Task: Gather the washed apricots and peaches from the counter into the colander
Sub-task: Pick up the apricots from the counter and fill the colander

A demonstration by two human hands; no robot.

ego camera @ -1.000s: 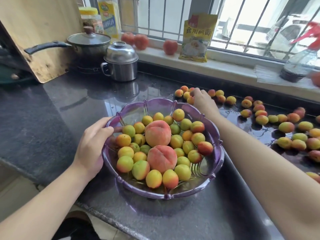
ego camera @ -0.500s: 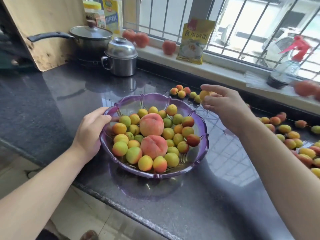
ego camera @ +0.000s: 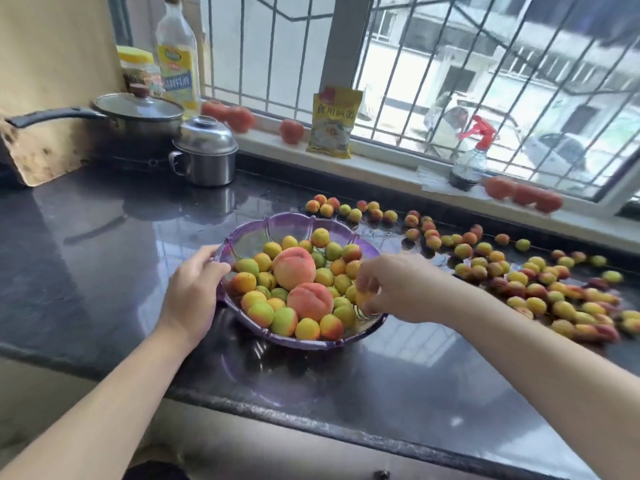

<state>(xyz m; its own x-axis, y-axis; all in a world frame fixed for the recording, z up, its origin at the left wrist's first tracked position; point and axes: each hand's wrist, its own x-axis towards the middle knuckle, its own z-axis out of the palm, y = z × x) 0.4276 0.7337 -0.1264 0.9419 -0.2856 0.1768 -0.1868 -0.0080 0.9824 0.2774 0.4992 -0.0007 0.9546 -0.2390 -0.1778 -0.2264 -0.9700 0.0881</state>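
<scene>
A purple plastic colander [ego camera: 256, 233] sits on the dark counter, holding two peaches [ego camera: 294, 267] and several small apricots. My left hand [ego camera: 194, 289] grips its left rim. My right hand [ego camera: 391, 285] hovers over the colander's right side, fingers curled round an apricot [ego camera: 363, 299] just above the pile. Many more apricots [ego camera: 485, 268] lie scattered on the wet counter to the right and behind the colander.
A steel lidded pot [ego camera: 204, 154] and a saucepan [ego camera: 138, 116] stand at the back left. On the windowsill are tomatoes [ego camera: 291, 131], a yellow packet [ego camera: 334, 123], an oil bottle [ego camera: 178, 57] and a spray bottle [ego camera: 471, 161]. The counter's front edge runs below the colander.
My right hand picked an apricot from the group behind the colander and brought it down over the colander's right side. My left hand stayed on the rim.
</scene>
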